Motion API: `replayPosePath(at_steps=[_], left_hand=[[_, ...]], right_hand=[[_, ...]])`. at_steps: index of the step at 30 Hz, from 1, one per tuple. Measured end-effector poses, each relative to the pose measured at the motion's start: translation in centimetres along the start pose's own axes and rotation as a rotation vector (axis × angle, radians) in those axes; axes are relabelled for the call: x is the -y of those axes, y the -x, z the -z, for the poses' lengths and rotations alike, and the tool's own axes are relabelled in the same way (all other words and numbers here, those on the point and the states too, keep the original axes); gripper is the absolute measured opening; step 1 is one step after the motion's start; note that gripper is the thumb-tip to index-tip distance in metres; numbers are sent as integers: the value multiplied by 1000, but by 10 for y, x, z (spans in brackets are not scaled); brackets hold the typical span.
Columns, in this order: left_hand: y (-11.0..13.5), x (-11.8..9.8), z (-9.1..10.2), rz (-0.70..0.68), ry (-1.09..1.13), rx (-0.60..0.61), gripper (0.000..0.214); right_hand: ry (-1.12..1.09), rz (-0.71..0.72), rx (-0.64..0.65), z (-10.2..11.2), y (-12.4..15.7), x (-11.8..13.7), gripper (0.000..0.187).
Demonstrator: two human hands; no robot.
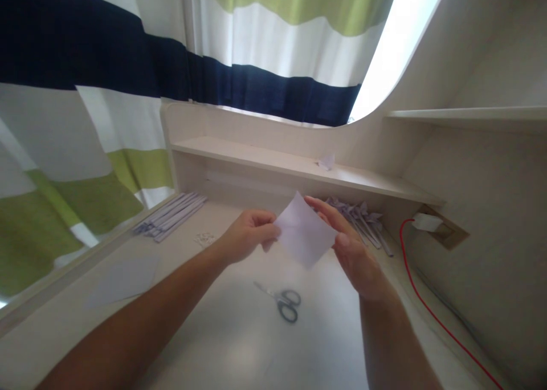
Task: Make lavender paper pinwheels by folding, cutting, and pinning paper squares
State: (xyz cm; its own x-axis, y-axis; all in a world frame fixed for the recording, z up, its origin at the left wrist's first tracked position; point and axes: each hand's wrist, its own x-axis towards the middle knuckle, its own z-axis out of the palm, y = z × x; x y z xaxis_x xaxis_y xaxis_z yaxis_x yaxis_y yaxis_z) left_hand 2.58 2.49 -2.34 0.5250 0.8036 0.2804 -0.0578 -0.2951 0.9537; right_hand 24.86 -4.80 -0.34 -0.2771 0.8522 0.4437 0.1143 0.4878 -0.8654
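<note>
A square sheet of pale lilac paper is held up above the desk, turned so that one corner points upward. My left hand pinches its left corner between thumb and fingers. At the right corner, my right hand grips the sheet, thumb in front and fingers behind. Below the paper, scissors with dark handles lie on the desk, their blades pointing to the left. Small pale bits lie on the desk to the left of my left hand; they are too small to name.
Rolled paper sticks lie at the back left. Paper pinwheels on sticks are at the back right, partly behind my right hand. Flat sheets lie left. A folded paper piece sits on the shelf. A red cable hangs right.
</note>
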Motion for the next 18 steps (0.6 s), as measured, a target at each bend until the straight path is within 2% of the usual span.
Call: replayPosePath(at_steps=[2, 4, 8, 13, 18], left_hand=[[-1, 3, 4, 20, 75, 70, 23], [-1, 6, 6, 48, 140, 124, 22], [-2, 9, 5, 114, 255, 135, 21], [-5, 11, 4, 138, 298, 31, 23], [-5, 11, 4, 144, 323, 33, 20]], right_hand=[[-129, -46, 56, 6, 4, 4, 80], [-157, -71, 117, 11, 9, 7, 80], [94, -31, 177, 21, 17, 14, 46], [347, 3, 261, 23, 19, 24, 48], [442, 53, 164, 8, 11, 25, 40]])
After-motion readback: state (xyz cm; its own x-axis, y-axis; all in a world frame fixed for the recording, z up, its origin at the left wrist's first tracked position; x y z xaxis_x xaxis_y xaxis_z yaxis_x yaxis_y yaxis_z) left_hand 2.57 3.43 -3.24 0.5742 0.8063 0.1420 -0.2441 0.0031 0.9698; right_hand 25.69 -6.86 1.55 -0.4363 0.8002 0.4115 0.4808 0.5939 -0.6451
